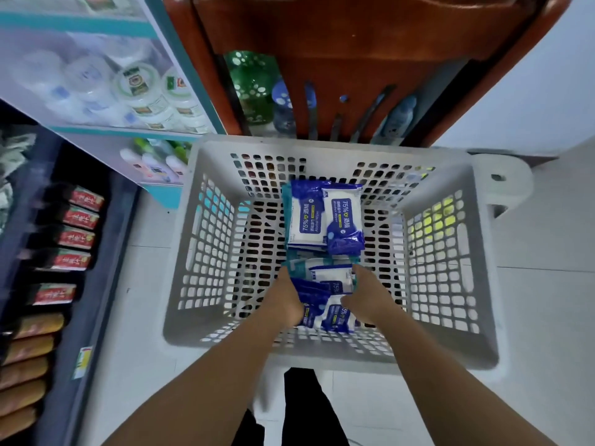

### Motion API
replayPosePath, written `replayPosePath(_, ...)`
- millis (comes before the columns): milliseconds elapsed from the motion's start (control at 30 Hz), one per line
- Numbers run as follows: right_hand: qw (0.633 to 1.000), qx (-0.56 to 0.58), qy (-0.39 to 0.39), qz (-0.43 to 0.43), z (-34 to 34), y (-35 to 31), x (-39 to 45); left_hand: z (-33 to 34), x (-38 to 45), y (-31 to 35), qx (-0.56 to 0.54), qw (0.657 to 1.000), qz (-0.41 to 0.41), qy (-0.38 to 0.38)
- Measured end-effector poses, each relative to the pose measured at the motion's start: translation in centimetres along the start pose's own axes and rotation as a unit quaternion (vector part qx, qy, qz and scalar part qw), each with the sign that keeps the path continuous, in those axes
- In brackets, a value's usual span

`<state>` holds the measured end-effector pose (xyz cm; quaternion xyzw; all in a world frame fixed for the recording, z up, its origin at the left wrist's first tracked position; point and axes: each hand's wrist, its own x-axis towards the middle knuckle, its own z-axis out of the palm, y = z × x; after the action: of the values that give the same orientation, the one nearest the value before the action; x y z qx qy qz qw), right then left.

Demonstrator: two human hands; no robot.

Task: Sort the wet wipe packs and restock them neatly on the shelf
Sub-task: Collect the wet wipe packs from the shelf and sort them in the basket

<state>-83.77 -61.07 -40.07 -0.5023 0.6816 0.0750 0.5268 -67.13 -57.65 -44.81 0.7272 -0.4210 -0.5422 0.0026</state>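
Your left hand (286,299) and right hand (367,297) are both down in the basket (479,252), pressing in from either side on a small bundle of wet wipe packs (325,281); the fingers curl round the bundle's edges, so you look to be gathering several at once, not picking out a single pack. Two more packs (335,317) lie just beneath your wrists, partly hidden.

Judging by how things lie, you are early in the job: every pack in sight sits in the basket and none can be made out on the shelf.

The packs are soft, flat pillow pouches in glossy blue-and-white film, with crimped ends and a printed "75%" label. They will flex and slide against one another, so a stacked bundle may slip unless you squeeze it evenly.

The basket is rigid pale grey plastic with a lattice of rectangular holes in its walls and floor, standing on a light tiled floor.

Further in, against the far wall of the basket, another pair of packs (325,217) lies side by side, labels up.

Beyond, to your left, the shelf (106,130) with teal edging holds round white tubs, too blurred to read.
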Motion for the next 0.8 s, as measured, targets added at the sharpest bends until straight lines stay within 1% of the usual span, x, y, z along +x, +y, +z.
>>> replayPosePath(67, 0.998, -0.058, 0.022, -0.031, -0.4, -1.2, -0.8, -1.4, -2.0, 1.2, 0.029, 0.999, 0.028, 0.021)
replayPosePath(167, 0.984, -0.156, 0.033, -0.076, -1.1, -3.8, -2.9, -3.8, -5.0, 2.7, 0.119, 0.989, 0.076, 0.049)
replayPosePath(233, 0.978, -0.173, 0.039, -0.113, -1.1, -5.9, -4.3, -5.6, -6.9, 3.4, 0.168, 0.978, 0.101, 0.076)
replayPosePath(333, 0.968, -0.186, 0.048, -0.163, -0.7, -9.7, -6.7, -8.8, -9.9, 3.8, 0.218, 0.958, 0.124, 0.138)
replayPosePath(433, 0.947, -0.222, 0.072, -0.222, 0.4, -13.7, -9.4, -12.6, -13.0, 3.4, 0.247, 0.940, 0.136, 0.194)
replayPosePath(600, 0.903, -0.261, 0.103, -0.325, 3.6, -20.8, -13.8, -19.7, -19.0, 0.7, 0.246, 0.919, 0.140, 0.274)
replayPosePath(800, 0.856, -0.299, 0.128, -0.403, 9.7, -29.3, -19.2, -27.1, -25.7, -6.4, 0.256, 0.887, 0.128, 0.364)
